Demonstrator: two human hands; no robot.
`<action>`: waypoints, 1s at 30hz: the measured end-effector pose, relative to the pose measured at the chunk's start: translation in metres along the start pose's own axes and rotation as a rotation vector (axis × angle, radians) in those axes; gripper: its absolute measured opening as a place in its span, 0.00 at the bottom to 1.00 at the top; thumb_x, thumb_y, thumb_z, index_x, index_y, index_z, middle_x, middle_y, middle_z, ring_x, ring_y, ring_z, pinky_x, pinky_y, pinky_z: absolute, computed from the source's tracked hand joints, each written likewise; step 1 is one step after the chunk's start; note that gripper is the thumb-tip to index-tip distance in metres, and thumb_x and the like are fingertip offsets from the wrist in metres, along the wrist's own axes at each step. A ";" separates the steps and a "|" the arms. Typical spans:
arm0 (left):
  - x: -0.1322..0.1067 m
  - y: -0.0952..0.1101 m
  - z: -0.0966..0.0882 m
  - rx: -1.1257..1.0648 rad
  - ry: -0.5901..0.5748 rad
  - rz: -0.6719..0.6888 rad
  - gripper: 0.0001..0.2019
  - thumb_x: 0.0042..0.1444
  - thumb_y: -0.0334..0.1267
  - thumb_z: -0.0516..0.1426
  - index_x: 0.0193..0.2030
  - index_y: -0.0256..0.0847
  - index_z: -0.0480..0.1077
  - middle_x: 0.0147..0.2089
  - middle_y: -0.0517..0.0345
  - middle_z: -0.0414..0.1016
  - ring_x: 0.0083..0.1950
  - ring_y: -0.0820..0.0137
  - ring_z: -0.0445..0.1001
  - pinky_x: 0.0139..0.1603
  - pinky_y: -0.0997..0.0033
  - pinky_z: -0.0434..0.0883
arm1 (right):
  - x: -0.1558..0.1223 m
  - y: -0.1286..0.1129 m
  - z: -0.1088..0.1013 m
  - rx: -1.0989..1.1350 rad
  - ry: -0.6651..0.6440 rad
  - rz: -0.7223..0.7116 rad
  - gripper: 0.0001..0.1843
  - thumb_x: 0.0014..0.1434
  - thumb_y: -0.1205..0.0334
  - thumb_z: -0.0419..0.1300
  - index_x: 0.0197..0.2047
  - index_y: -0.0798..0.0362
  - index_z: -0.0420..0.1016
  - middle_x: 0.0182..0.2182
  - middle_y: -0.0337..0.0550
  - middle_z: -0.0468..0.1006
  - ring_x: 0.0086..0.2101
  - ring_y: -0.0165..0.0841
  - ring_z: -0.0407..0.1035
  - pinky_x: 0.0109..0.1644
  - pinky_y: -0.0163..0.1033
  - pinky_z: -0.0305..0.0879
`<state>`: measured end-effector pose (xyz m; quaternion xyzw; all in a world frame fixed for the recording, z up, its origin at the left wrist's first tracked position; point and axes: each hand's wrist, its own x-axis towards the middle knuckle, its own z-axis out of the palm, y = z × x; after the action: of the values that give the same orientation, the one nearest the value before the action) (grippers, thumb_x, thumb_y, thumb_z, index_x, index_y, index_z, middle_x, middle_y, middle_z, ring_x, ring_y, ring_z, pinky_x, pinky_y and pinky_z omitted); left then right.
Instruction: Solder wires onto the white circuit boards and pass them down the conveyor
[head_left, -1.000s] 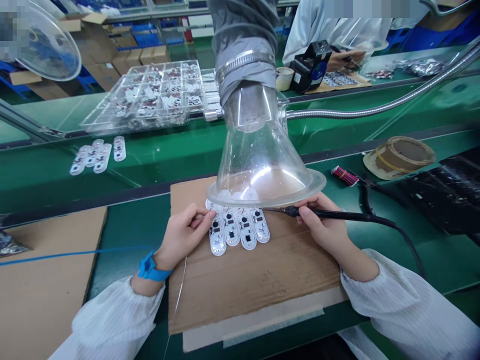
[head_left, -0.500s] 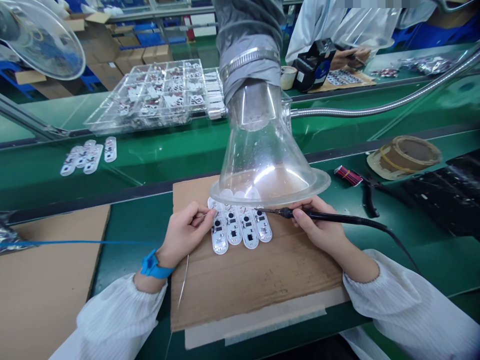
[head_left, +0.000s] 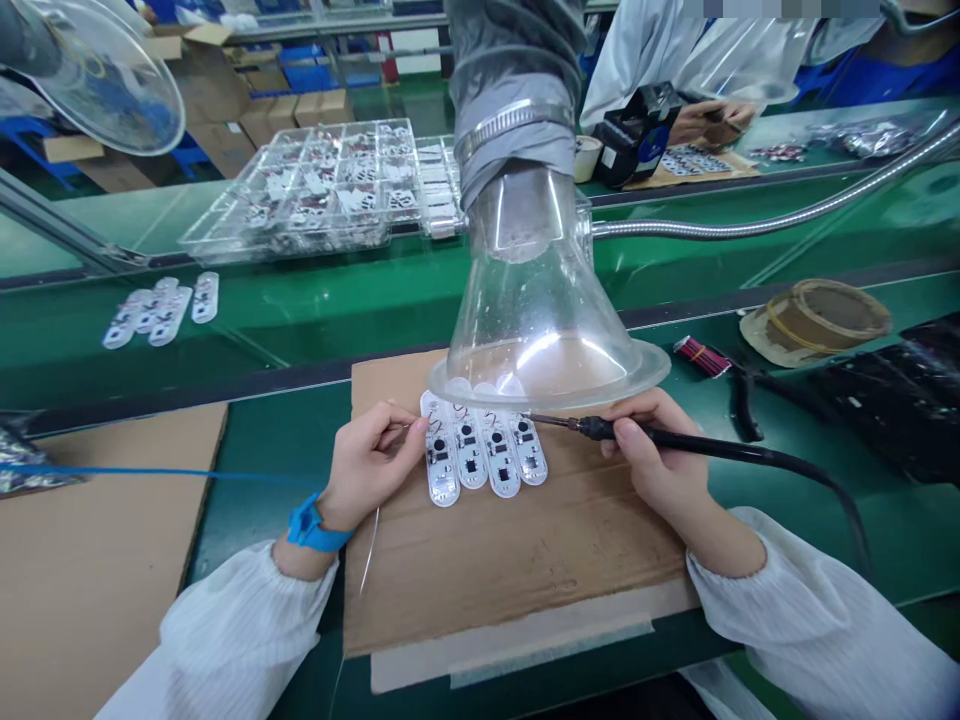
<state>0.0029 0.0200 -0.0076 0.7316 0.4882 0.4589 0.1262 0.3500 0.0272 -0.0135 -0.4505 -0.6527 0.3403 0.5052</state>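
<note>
Several white oblong circuit boards lie side by side on a cardboard sheet. My left hand pinches a thin solder wire at the left board's edge; the wire trails down past my wrist. My right hand grips a black soldering iron, its tip pointing left toward the boards' upper ends. A clear funnel-shaped fume hood hangs just above the boards and hides their tops.
A clear compartment tray and loose boards lie on the green belt beyond. Tape roll, red wires and pliers lie right. Another cardboard sheet lies left. Another person works at the far bench.
The iron's tip has drawn slightly right, from over the boards to their right edge. My left hand stays pinched on the wire. The view has shifted a little.
</note>
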 end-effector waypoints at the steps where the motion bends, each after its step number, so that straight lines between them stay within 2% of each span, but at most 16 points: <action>1: 0.000 -0.001 0.000 -0.012 0.007 0.014 0.08 0.66 0.30 0.62 0.34 0.41 0.72 0.24 0.71 0.55 0.23 0.78 0.57 0.25 0.77 0.57 | -0.001 0.000 0.001 0.006 0.010 -0.013 0.14 0.74 0.45 0.65 0.43 0.46 0.77 0.28 0.38 0.79 0.24 0.33 0.73 0.28 0.39 0.70; 8: 0.000 -0.002 0.000 -0.029 0.025 0.029 0.10 0.66 0.27 0.62 0.35 0.42 0.69 0.25 0.71 0.54 0.24 0.78 0.56 0.26 0.77 0.57 | -0.003 0.001 0.009 -0.069 -0.129 -0.033 0.11 0.76 0.49 0.64 0.45 0.46 0.79 0.31 0.40 0.82 0.26 0.33 0.76 0.30 0.38 0.72; 16: 0.001 -0.002 0.001 0.011 0.031 0.059 0.10 0.65 0.27 0.63 0.34 0.42 0.69 0.25 0.72 0.54 0.23 0.79 0.55 0.25 0.79 0.55 | 0.001 -0.001 0.013 -0.099 -0.183 -0.044 0.11 0.76 0.49 0.64 0.46 0.46 0.79 0.31 0.39 0.82 0.26 0.30 0.76 0.29 0.34 0.72; 23: 0.002 -0.003 0.003 0.032 0.004 0.087 0.09 0.64 0.27 0.63 0.34 0.41 0.70 0.24 0.72 0.58 0.23 0.80 0.57 0.24 0.79 0.56 | 0.000 0.001 0.012 -0.101 -0.199 -0.040 0.09 0.76 0.51 0.66 0.46 0.46 0.79 0.31 0.38 0.81 0.27 0.31 0.76 0.31 0.34 0.72; 30: 0.004 -0.003 0.000 0.013 0.074 0.051 0.10 0.65 0.27 0.62 0.34 0.42 0.67 0.25 0.72 0.54 0.24 0.79 0.55 0.26 0.78 0.55 | 0.001 -0.001 0.013 -0.004 -0.109 0.009 0.13 0.77 0.47 0.63 0.44 0.46 0.78 0.27 0.37 0.79 0.26 0.31 0.74 0.31 0.35 0.71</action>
<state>0.0018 0.0247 -0.0073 0.7271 0.4766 0.4857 0.0914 0.3368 0.0279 -0.0162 -0.4355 -0.6776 0.3654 0.4666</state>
